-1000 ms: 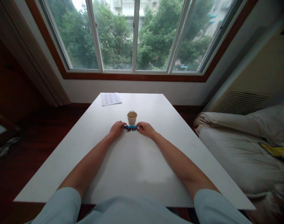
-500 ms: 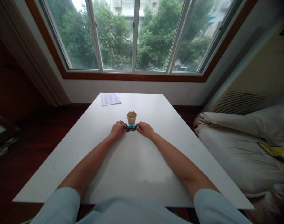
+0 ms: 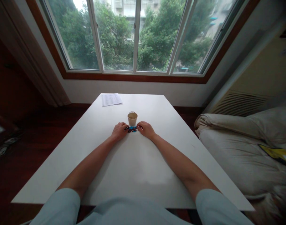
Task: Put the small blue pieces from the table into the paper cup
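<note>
A small pile of blue and dark red pieces (image 3: 133,128) lies on the white table (image 3: 138,162), just in front of a beige bucket-like cup (image 3: 132,118) with a thin handle. At the left end of the pile is my left hand (image 3: 120,129), its fingers curled together against the pieces. From the other side my right hand (image 3: 145,128) touches the right end, thumb and fingers pinched. What either hand grips is too small to make out. The cup stands upright between and slightly beyond both hands.
Printed paper sheets (image 3: 111,99) lie at the far left corner of the table. Beyond the table are a wall and a window (image 3: 135,37). A padded beige seat or bedding (image 3: 241,150) is at the right, and cables (image 3: 2,151) lie on the floor at left.
The pieces have been drawn slightly closer together between my hands. My left hand has shifted a little to the right; my right hand has moved slightly left. The cup is where it was.
</note>
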Demonstrator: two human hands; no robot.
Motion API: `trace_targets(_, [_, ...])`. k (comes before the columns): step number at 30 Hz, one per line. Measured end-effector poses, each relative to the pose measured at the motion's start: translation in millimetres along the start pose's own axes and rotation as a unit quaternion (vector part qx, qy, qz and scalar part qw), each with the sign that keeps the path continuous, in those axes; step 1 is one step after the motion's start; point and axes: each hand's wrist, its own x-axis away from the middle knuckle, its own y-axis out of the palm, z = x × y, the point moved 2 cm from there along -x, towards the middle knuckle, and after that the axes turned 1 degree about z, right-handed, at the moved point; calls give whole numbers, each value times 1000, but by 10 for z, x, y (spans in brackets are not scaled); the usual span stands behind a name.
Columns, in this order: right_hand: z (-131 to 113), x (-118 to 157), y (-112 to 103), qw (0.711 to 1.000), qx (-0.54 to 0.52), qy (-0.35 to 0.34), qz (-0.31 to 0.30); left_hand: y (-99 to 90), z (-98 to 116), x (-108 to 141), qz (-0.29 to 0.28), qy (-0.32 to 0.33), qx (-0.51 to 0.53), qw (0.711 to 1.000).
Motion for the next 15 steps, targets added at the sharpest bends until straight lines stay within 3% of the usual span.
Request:
trace_targets(8, [-183,-226,-88,992,-50,9,118,2,-10,-17,8,5,10,1000])
trace_targets(15, [-239,-529,-56,977,-74,77,183,-1,19,-3,12,8,18,1000])
